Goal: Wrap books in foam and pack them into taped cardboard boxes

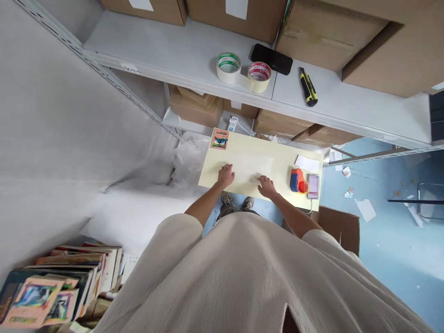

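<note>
My left hand rests on the pale yellow tabletop, its fingers apart and curved forward. My right hand lies farther right with fingers stretched toward the left; nothing shows in its grasp. Between and beyond the two hands a faint whitish sheet lies flat, hard to tell from the table's surface. At the far left corner sits a small picture book or card. To the right of my right hand stands a red and blue tape dispenser, beside a blurred, pale purple rectangular item.
A white paper lies at the table's right end. Above, a grey shelf holds cartons, two tape rolls, a black phone-like object and a yellow cutter. Books are stacked lower left; an open carton stands right.
</note>
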A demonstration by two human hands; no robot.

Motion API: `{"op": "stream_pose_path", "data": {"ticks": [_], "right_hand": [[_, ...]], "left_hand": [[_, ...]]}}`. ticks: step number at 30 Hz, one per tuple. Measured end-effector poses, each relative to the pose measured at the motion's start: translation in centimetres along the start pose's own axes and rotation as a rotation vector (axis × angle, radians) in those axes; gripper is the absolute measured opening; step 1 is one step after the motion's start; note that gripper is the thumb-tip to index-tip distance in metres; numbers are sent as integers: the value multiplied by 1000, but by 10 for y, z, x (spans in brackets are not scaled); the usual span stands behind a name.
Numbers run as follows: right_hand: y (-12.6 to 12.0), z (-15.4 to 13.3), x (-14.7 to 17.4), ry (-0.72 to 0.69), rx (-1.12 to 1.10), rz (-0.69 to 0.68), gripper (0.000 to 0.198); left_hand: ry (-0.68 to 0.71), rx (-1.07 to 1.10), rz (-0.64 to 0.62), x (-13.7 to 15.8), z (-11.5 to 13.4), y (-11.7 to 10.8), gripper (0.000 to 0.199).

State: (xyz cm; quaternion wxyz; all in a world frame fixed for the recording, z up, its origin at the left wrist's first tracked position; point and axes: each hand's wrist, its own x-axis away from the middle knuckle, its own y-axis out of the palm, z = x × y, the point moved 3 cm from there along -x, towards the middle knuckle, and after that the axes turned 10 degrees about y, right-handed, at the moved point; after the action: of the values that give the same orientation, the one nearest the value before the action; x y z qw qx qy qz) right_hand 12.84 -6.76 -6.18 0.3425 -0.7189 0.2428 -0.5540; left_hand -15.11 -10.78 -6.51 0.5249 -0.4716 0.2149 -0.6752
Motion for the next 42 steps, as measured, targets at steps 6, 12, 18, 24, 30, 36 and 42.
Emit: {"op": "stream_pose_path", "data": {"ticks": [6,12,18,24,30,36,42], "right_hand": [[-2,-15,2,63,-16,16,59],[0,-26,4,120,7,37,60],[4,-35,3,128,7,29,66],[9,-45,2,149,13,-55,72],[5,-46,2,152,20,-141,76],[5,-45,2,138,20,-158,78],[9,-42,-3,134,-28,-101,77]], "left_hand": [[-295,117,185,-44,-65,-64,52],[-412,223,285,-74,-99,-92,36],[-449,213,283,-96,-110,-99,29],[-442,147,291,-109,-112,-100,35],[-506,165,269,-116,-109,-98,39],[-484,283,334,-114,-110,-91,37],[-354,570,502,-98,-97,-76,18]]}}
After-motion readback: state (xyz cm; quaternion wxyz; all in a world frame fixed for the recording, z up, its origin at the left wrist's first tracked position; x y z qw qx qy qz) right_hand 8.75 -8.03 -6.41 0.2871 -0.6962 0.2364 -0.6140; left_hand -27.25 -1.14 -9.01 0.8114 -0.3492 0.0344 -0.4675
